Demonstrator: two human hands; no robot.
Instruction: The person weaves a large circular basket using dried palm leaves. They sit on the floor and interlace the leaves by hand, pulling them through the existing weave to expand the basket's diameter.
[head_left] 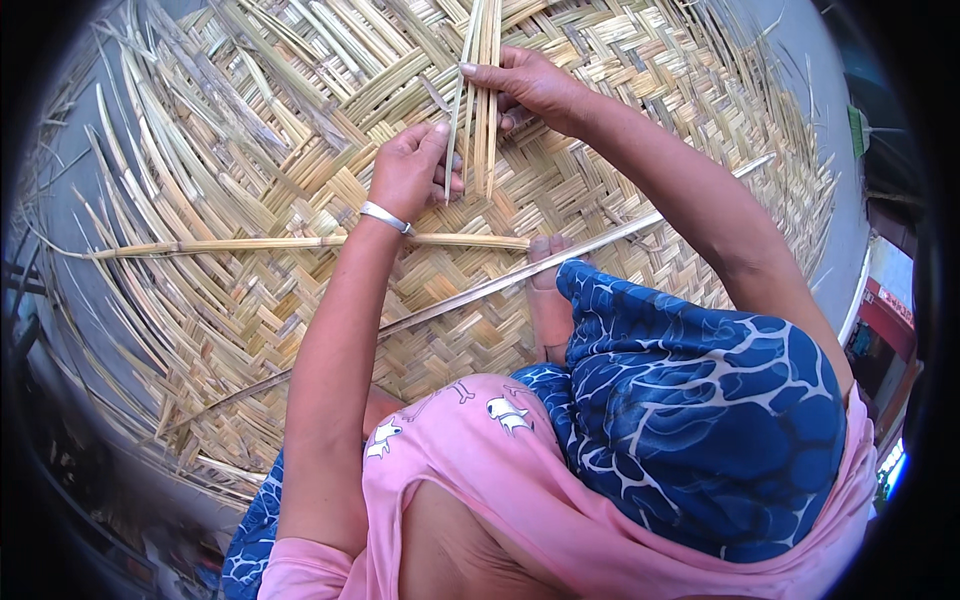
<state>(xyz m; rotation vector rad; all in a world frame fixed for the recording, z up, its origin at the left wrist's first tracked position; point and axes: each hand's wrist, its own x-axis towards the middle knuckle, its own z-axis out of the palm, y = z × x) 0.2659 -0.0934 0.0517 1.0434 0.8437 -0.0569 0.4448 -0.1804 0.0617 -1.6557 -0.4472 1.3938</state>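
Note:
Over a large woven mat of pale, split cane-like strips (640, 140), both my hands work at a small bundle of long narrow strips (484, 150). My right hand (535, 88) is closed around the bundle at the top middle, thumb lying across it. Lower and to its left, my left hand (405, 172) pinches one greenish strip (454, 125) between thumb and fingers, near that strip's lower end. The upper ends of the strips run out of the picture. A metal-coloured band (386, 218) circles my left wrist.
A jointed yellowish cane (250, 243) lies across the mat below my left hand. One long pale strip (470, 295) slants across the mat, passing by my bare foot (550, 310). Loose strip ends (130, 150) fan out at the left edge above grey floor (75, 200).

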